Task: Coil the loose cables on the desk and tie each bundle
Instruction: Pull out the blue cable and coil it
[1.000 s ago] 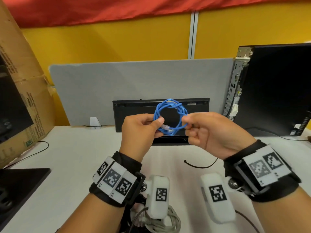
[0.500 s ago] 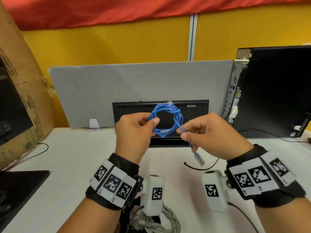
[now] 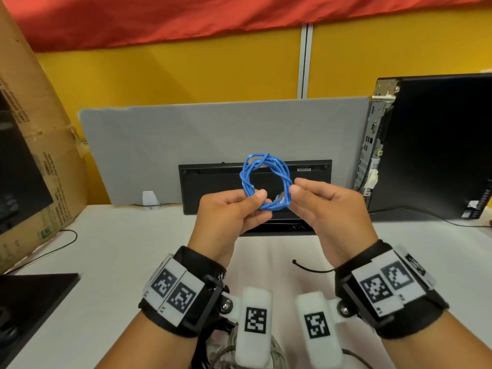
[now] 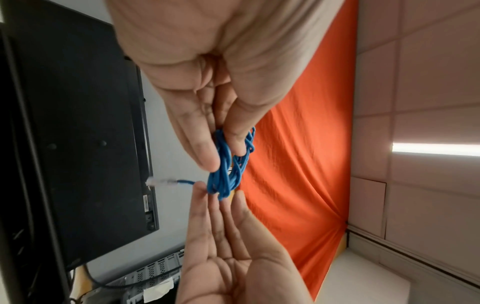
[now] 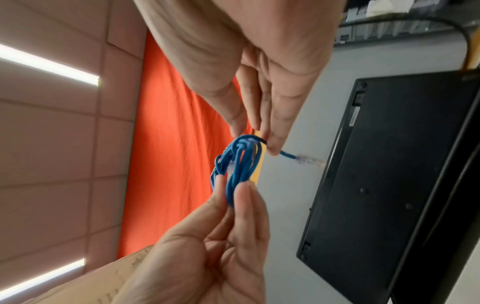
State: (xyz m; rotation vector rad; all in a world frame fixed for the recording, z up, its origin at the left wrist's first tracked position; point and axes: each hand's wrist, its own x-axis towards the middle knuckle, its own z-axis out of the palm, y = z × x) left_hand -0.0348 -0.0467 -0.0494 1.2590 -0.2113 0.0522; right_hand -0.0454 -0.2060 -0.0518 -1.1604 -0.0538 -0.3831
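Note:
A blue cable (image 3: 249, 179) wound into a small coil is held upright in the air above the white desk (image 3: 111, 251). My left hand (image 3: 257, 199) pinches the coil's lower left side between thumb and fingers. My right hand (image 3: 291, 193) pinches the coil's right side. In the right wrist view my right hand (image 5: 255, 134) grips the blue cable (image 5: 241, 162) just behind its free end, and the clear plug (image 5: 309, 161) sticks out past the fingertips. The left wrist view shows my left hand (image 4: 226, 153) holding the coil (image 4: 224, 176), with the plug (image 4: 161, 182) pointing towards the keyboard.
A black keyboard (image 3: 213, 187) leans against a grey partition (image 3: 213, 134) behind the coil. A computer tower (image 3: 431, 145) stands at the right, a cardboard box (image 3: 34, 155) at the left. A thin black cable (image 3: 314, 270) lies on the desk; a grey cable bundle (image 3: 226, 352) lies near me.
Half a second ago my right hand had drawn the plug end down and right, away from the coil. Now it is back at the coil's right side, with the end held close.

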